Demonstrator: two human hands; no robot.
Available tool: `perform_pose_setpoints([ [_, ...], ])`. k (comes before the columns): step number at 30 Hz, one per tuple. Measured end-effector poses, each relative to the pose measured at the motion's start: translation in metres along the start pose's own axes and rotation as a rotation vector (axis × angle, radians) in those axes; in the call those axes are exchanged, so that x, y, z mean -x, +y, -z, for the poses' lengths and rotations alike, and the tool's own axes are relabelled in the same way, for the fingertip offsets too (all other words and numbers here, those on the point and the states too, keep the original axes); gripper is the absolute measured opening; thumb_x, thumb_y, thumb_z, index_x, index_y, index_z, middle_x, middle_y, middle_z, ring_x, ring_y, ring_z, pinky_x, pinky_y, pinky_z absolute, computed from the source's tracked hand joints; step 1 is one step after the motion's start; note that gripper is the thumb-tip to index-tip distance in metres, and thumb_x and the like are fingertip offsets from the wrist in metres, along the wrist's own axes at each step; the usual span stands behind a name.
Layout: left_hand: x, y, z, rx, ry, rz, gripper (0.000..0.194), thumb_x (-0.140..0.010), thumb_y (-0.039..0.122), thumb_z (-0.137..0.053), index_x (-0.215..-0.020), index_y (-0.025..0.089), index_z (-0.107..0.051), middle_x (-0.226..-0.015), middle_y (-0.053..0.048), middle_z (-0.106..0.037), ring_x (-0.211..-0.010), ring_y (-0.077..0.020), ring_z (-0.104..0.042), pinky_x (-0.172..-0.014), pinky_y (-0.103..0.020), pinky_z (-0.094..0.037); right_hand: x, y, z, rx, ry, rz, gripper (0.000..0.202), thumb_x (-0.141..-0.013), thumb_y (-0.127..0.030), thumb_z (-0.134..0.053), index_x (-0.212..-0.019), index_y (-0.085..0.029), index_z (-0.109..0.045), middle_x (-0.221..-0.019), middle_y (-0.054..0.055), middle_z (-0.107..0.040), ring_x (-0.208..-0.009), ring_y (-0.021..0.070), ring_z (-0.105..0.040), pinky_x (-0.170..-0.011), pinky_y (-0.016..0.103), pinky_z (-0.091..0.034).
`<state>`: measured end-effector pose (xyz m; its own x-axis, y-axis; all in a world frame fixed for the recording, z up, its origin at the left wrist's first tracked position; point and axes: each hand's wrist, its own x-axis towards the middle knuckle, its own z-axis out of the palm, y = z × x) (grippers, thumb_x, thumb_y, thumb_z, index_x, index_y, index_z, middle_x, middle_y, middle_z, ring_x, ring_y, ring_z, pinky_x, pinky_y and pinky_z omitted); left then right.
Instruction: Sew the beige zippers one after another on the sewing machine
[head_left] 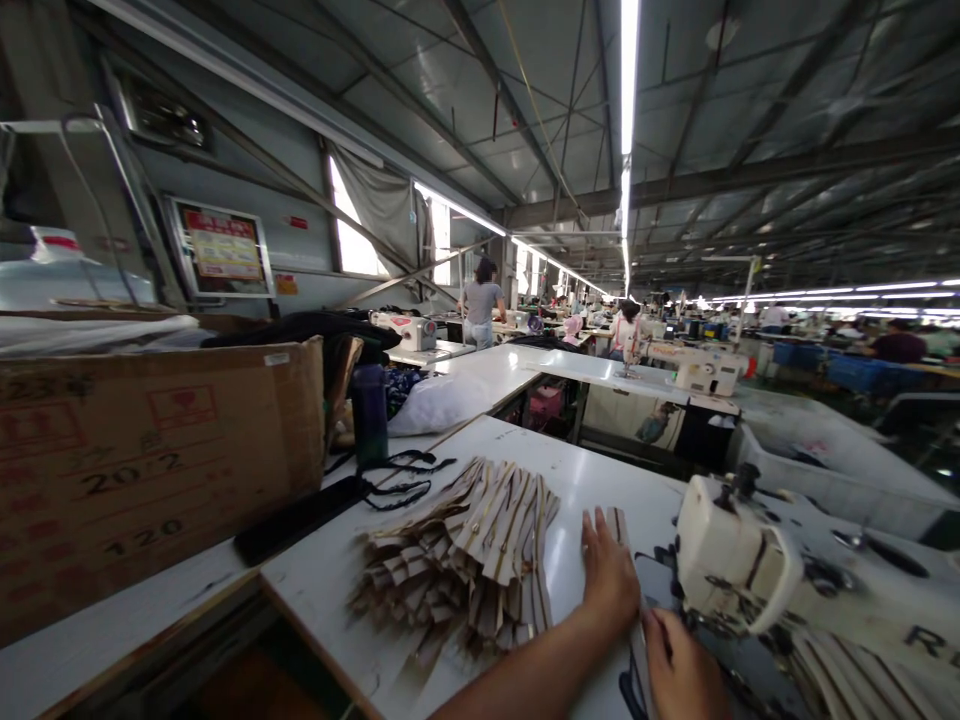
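In the head view, your left hand lies with its grip open, fingers extended along 1 zipper strip; your right hand pinches its nearer part, on the surface between the zipper pile and sewing machine.

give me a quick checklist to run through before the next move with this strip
1. Left hand on the zipper strip: ok, it lies along it, fingers pointing away.
2. Right hand on the strip: ok, thumb and fingers at its nearer part.
3. Fingers clear of the needle: cannot tell, the needle isn't visible under the sewing machine head.
4. Strip flat along its length: cannot tell, the hands cover part of it.
5. Pile of zipper strips neat: not ok, loosely fanned and overlapping.
6. Black straps away from the hands: ok, beyond the pile.
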<state>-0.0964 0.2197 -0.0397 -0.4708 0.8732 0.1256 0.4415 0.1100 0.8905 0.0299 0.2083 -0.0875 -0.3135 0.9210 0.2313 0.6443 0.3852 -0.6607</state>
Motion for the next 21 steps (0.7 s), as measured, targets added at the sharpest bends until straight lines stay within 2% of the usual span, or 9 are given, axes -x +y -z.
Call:
perform_pose_setpoints([
  [2, 0.004, 0.004, 0.007, -0.206, -0.024, -0.055, 0.072, -0.082, 0.010, -0.046, -0.147, -0.003, -0.018, -0.154, -0.024, -0.003, -0.143, -0.0334, -0.007, -0.117, -0.043, -0.013, 0.000, -0.003, 0.001, -0.023, 0.005, -0.033, 0.049, -0.087, -0.048, -0.030, -0.093, -0.019, -0.068, -0.092, 0.014, -0.073, -0.085, 0.0272, -0.069, -0.068, 0.029, -0.050],
  [4, 0.007, 0.007, 0.018, -0.508, -0.068, -0.116, 0.071, -0.078, 0.008, -0.049, -0.144, -0.004, -0.026, -0.153, -0.027, -0.008, -0.143, -0.0364, -0.007, -0.115, -0.051, -0.013, 0.001, -0.008, 0.000, -0.049, 0.036, -0.069, 0.050, -0.085, -0.048, -0.030, -0.096, -0.017, -0.067, -0.095, 0.015, -0.072, -0.088, 0.0278, -0.069, -0.072, 0.030, -0.050],
  [6, 0.008, 0.007, 0.027, -0.812, -0.098, -0.078, 0.062, -0.079, 0.006, -0.048, -0.139, -0.004, -0.038, -0.148, -0.030, -0.022, -0.140, -0.0407, -0.018, -0.111, -0.061, -0.017, 0.002, -0.012, -0.002, -0.071, 0.068, -0.104, 0.052, -0.084, -0.048, -0.029, -0.100, -0.015, -0.065, -0.100, 0.016, -0.071, -0.092, 0.0286, -0.068, -0.076, 0.032, -0.050],
  [8, 0.006, 0.004, 0.032, -0.996, -0.082, 0.016, 0.052, -0.082, 0.004, -0.043, -0.134, -0.003, -0.046, -0.141, -0.031, -0.036, -0.133, -0.0413, -0.033, -0.107, -0.063, -0.025, 0.002, -0.015, -0.002, -0.089, 0.069, -0.113, 0.053, -0.083, -0.048, -0.028, -0.103, -0.014, -0.064, -0.102, 0.017, -0.070, -0.094, 0.0291, -0.068, -0.078, 0.034, -0.050],
  [11, 0.001, -0.007, 0.034, -1.088, -0.032, 0.033, 0.049, -0.084, 0.001, -0.038, -0.131, 0.000, -0.052, -0.136, -0.028, -0.045, -0.128, -0.0370, -0.043, -0.107, -0.057, -0.029, 0.001, -0.014, 0.000, -0.115, 0.060, -0.104, 0.053, -0.084, -0.049, -0.029, -0.103, -0.014, -0.064, -0.100, 0.017, -0.071, -0.091, 0.0286, -0.068, -0.076, 0.034, -0.051],
  [13, -0.001, -0.017, 0.036, -1.102, 0.018, -0.008, 0.049, -0.085, 0.000, -0.036, -0.131, 0.003, -0.052, -0.136, -0.026, -0.047, -0.127, -0.0348, -0.044, -0.108, -0.055, -0.028, 0.000, -0.009, -0.001, -0.133, 0.044, -0.080, 0.050, -0.085, -0.048, -0.031, -0.102, -0.016, -0.065, -0.100, 0.016, -0.071, -0.089, 0.0274, -0.069, -0.073, 0.032, -0.051],
  [16, -0.003, -0.034, 0.047, -1.087, 0.019, -0.125, 0.048, -0.086, 0.000, -0.037, -0.132, 0.005, -0.052, -0.135, -0.024, -0.049, -0.126, -0.0326, -0.046, -0.106, -0.051, -0.032, -0.003, -0.001, -0.008, -0.156, 0.036, -0.041, 0.047, -0.086, -0.047, -0.034, -0.102, -0.017, -0.066, -0.098, 0.014, -0.072, -0.086, 0.0261, -0.069, -0.070, 0.030, -0.051],
  [21, -0.006, -0.051, 0.078, -1.091, -0.063, -0.272, 0.048, -0.085, -0.001, -0.042, -0.129, 0.011, -0.055, -0.129, -0.018, -0.056, -0.123, -0.0284, -0.050, -0.101, -0.042, -0.042, -0.005, 0.002, -0.028, -0.181, 0.215, -0.013, 0.046, -0.087, -0.045, -0.030, -0.093, -0.017, -0.066, -0.088, 0.014, -0.072, -0.075, 0.0255, -0.070, -0.064, 0.030, -0.049],
])
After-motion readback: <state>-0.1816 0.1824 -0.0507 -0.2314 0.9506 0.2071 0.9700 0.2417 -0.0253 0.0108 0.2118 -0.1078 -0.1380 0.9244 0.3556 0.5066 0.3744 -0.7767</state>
